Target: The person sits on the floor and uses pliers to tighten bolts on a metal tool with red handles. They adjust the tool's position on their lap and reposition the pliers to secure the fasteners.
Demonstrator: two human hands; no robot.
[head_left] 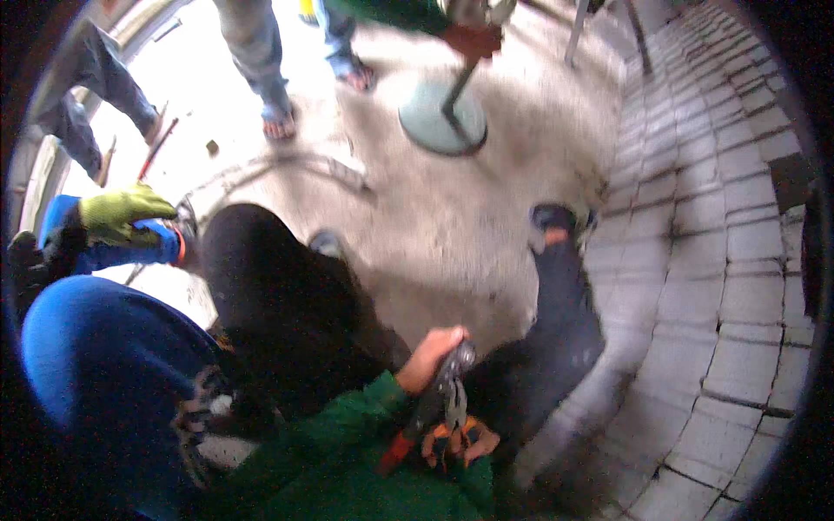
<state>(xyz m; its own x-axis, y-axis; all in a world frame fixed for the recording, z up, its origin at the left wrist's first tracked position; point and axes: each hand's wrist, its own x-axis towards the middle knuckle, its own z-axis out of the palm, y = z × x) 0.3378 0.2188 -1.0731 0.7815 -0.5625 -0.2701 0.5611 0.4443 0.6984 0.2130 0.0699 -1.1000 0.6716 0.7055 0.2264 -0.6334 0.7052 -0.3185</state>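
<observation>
My left hand (428, 358), at the end of a green sleeve, is closed around a dark elongated tool (441, 382). The tool has a round metallic end near my thumb and a red part (395, 452) at its lower end; blur hides its exact kind. Just below, my right hand (461, 443) grips pliers (454, 408) by their orange handles. The metal jaws point up and lie against or right beside the dark tool; contact cannot be made out. Both hands are low, between my dark-trousered legs (278, 295).
Close at my left sits a person in blue trousers (109, 347), wearing a yellow-green glove (126, 214). Ahead, another person's hand (473, 41) holds a pole on a round grey-green base (426, 117). A curved strip (321, 165) lies on the floor. A pale block wall (695, 260) runs along the right.
</observation>
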